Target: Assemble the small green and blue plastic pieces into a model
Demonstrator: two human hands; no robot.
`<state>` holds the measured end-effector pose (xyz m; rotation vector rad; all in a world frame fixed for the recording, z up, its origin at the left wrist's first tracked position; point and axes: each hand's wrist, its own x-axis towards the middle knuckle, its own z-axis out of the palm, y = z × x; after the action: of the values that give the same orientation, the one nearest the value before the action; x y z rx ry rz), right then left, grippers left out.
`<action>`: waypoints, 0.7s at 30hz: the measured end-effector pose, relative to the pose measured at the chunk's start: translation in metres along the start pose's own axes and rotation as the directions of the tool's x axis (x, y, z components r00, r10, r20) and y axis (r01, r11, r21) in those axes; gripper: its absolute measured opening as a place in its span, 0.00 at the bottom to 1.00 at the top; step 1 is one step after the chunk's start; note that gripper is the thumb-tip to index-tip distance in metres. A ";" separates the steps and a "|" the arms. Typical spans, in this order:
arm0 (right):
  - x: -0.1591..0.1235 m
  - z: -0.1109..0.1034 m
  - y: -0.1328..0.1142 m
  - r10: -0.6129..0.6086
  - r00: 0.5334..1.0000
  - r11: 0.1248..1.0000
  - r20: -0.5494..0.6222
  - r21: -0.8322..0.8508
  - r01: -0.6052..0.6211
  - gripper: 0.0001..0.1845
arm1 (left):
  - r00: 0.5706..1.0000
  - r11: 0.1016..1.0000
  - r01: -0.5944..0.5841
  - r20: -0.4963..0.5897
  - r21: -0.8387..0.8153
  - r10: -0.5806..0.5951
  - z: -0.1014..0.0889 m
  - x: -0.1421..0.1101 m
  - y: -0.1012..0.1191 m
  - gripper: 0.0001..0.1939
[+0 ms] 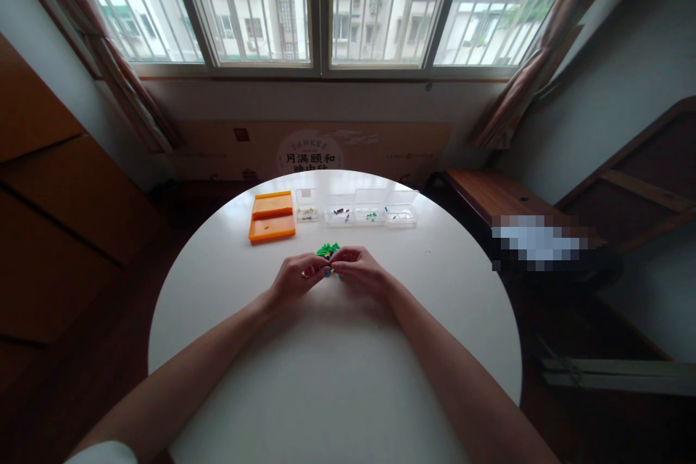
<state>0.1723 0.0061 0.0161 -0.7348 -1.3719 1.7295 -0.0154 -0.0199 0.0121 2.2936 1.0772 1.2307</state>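
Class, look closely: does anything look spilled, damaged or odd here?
Yes: faint dark specks on the white table, to the right of the right hand, look stray but are too small to identify. A blocky patch obscures part of the wooden bench.

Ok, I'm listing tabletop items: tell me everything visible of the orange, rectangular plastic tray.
The orange, rectangular plastic-looking tray looks rigid, with raised edges and a step dividing it into front and back sections. It lies slightly skewed on the white, round-edged table, left of the clear plastic boxes. A tiny orange-brown piece rests in the front section. Neither the left hand nor the right hand touches it.
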 end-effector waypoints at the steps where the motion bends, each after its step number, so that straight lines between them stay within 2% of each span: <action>1: 0.000 0.000 0.000 0.000 1.000 1.000 0.001 0.000 0.000 0.14 | 1.000 1.000 0.000 0.000 0.001 0.000 0.000 0.000 0.000 0.09; 9: 0.000 0.001 -0.003 -0.012 1.000 0.999 -0.022 0.040 0.013 0.13 | 1.000 0.999 0.028 -0.014 0.019 -0.028 0.000 0.001 0.001 0.09; 12: 0.001 -0.004 -0.004 -0.016 0.990 0.992 -0.141 0.122 0.034 0.11 | 0.998 0.999 0.044 -0.047 0.023 -0.043 -0.001 0.001 0.000 0.09; 16: 0.005 -0.012 -0.002 0.013 0.936 0.977 -0.352 0.202 0.063 0.12 | 0.996 0.998 0.052 -0.072 0.029 -0.050 -0.001 0.001 0.000 0.08; 21: 0.008 -0.014 0.002 0.014 0.923 0.977 -0.385 0.203 0.070 0.12 | 0.997 0.999 0.051 -0.061 0.018 -0.050 -0.001 0.001 0.001 0.08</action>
<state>0.1790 0.0202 0.0114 -0.8730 -0.9083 1.5755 -0.0149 -0.0199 0.0139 2.2425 1.1662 1.2830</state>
